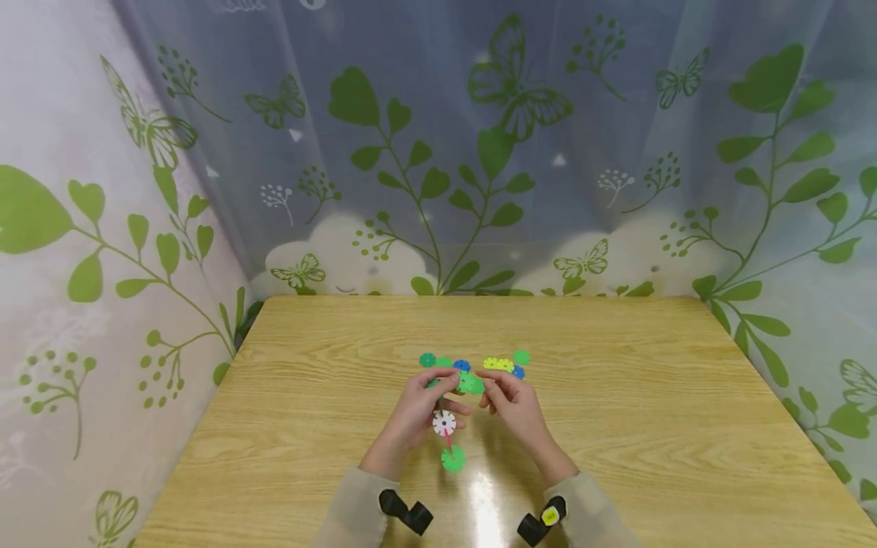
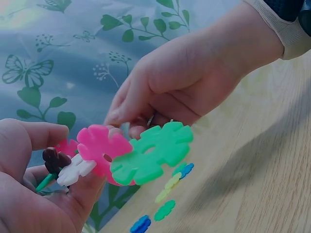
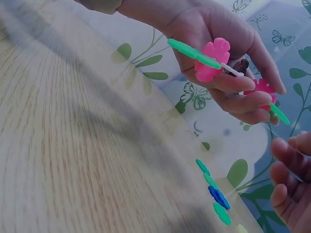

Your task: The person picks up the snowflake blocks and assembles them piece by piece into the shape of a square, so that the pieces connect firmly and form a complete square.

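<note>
My left hand [image 1: 418, 407] grips a linked chain of notched, flower-shaped plastic discs. In the left wrist view the chain has a large green disc [image 2: 153, 153] at the near end, then a pink disc [image 2: 99, 145], a white disc [image 2: 75, 171] and a brown disc [image 2: 56, 160]. Past the left fingers, in the right wrist view, come another pink disc [image 3: 262, 92] and a green disc [image 3: 280, 114] edge-on. My right hand [image 1: 515, 403] is beside that green end, its fingers loosely bent and slightly apart from the disc. Nothing shows between its fingertips.
Farther back on the wooden table [image 1: 308, 380] lie a dark green disc [image 1: 427, 359], a blue disc [image 1: 462, 365], two yellow discs [image 1: 491, 364], another blue disc [image 1: 518, 373] and a green disc [image 1: 521, 356]. A curtain [image 1: 425, 46] with leaf and butterfly prints hangs behind the table.
</note>
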Available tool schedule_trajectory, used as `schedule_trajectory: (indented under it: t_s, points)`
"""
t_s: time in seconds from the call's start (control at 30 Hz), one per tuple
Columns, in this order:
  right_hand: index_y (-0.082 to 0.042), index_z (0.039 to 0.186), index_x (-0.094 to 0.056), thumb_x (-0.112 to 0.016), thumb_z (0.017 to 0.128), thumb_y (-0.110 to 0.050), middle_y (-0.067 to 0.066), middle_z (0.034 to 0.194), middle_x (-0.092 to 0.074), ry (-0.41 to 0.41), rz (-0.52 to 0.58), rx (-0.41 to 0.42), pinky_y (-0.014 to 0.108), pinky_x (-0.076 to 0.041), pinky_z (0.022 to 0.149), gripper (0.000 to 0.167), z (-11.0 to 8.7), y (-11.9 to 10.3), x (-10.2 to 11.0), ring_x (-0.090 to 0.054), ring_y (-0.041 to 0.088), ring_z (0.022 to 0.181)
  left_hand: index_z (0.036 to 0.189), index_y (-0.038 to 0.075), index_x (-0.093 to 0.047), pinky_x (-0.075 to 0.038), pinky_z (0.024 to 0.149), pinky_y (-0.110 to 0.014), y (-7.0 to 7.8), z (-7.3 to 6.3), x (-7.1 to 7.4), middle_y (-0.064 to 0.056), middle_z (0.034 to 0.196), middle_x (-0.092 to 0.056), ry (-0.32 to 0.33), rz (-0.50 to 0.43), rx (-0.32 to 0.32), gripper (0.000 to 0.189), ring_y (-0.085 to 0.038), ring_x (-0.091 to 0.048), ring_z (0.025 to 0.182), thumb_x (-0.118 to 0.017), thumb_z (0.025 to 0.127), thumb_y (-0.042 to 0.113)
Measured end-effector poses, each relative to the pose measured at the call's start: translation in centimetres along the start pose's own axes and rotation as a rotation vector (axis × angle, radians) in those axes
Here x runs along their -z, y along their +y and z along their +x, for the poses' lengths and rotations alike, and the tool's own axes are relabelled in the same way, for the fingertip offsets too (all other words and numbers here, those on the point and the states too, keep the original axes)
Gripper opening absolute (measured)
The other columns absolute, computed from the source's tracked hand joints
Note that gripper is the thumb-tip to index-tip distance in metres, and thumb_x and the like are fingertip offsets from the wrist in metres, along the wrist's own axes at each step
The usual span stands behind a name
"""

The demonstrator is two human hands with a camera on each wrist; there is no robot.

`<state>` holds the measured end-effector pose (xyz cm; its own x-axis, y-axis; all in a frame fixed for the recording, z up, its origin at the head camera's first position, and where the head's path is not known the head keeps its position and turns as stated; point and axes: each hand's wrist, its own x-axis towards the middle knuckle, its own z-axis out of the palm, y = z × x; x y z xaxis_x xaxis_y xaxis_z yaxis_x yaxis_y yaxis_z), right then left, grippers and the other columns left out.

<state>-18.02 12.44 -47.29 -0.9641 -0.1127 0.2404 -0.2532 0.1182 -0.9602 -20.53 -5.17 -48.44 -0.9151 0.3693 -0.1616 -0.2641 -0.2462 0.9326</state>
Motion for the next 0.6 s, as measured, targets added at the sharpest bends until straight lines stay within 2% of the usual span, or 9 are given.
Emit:
schedule_trajectory:
  t_s: [0.1,0.27,0.43,0.6]
  points:
    - [0.012,0.107,-0.06,-0.049,0.093,0.005,0.03,0.07,-0.056,0.017,-0.011,-0.02,0.027,-0.05,0.052,0.018,0.1,0.4,0.1,-0.053,0.035,0.06,0.129,-0.003,-0.047,-0.06,0.059,-0.037,0.0,0.0,0.1,-0.021,0.106,-0.053,0.007,-0.005,-0.003,0.046,-0.02,-0.066,0.066,-0.058,0.094,0.025]
    - [0.01,0.106,-0.061,-0.053,0.092,0.002,0.024,0.07,-0.059,0.045,-0.039,-0.059,0.028,-0.049,0.049,0.018,0.8,3.1,0.4,-0.053,0.03,0.058,0.127,0.0,-0.05,-0.059,0.062,-0.04,0.2,0.0,0.3,-0.021,0.107,-0.053,0.034,0.001,0.002,0.045,-0.02,-0.066,0.067,-0.059,0.092,0.027]
    - [0.006,0.102,-0.063,-0.059,0.09,-0.001,0.014,0.072,-0.061,0.069,-0.155,-0.098,0.021,-0.045,0.047,0.015,1.2,4.9,0.5,-0.053,0.025,0.057,0.128,-0.001,-0.048,-0.059,0.062,-0.041,0.2,0.0,0.4,-0.021,0.106,-0.053,0.045,-0.009,0.0,0.048,-0.019,-0.066,0.066,-0.06,0.092,0.028]
    - [0.003,0.101,-0.064,-0.064,0.086,-0.003,0.009,0.079,-0.062,0.079,-0.28,-0.117,0.024,-0.049,0.05,0.016,1.6,5.4,0.3,-0.054,0.018,0.062,0.13,-0.002,-0.046,-0.059,0.062,-0.04,0.2,-0.1,0.3,-0.021,0.105,-0.053,0.038,-0.018,-0.007,0.047,-0.019,-0.066,0.066,-0.057,0.094,0.026]
